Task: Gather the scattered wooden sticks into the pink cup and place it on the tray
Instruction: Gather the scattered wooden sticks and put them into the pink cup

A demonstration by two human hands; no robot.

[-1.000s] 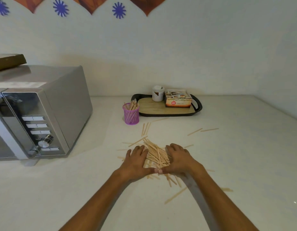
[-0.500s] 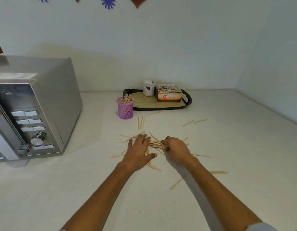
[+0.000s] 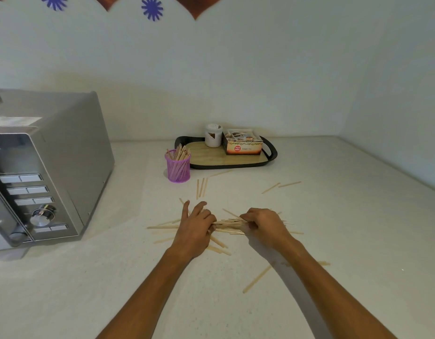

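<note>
A bundle of wooden sticks [image 3: 229, 225] lies sideways between my hands on the white counter. My right hand [image 3: 262, 222] is closed around its right end. My left hand [image 3: 195, 225] presses against its left end, fingers partly spread. Loose sticks [image 3: 201, 187] lie around the hands and farther out on the counter. The pink mesh cup [image 3: 177, 167] stands upright beyond my left hand, with several sticks in it. Just right of the cup sits the black-rimmed tray [image 3: 270, 152] with a wooden floor.
A silver microwave [image 3: 47, 167] fills the left side. On the tray stand a white jar [image 3: 213, 135] and an open tea box [image 3: 243, 145]. Walls close the counter at the back and right. More single sticks [image 3: 256, 281] lie near my right forearm.
My hands went from cupping a flat heap to squeezing the sticks into a sideways bundle. The right hand has closed on its end. The camera view shifted slightly.
</note>
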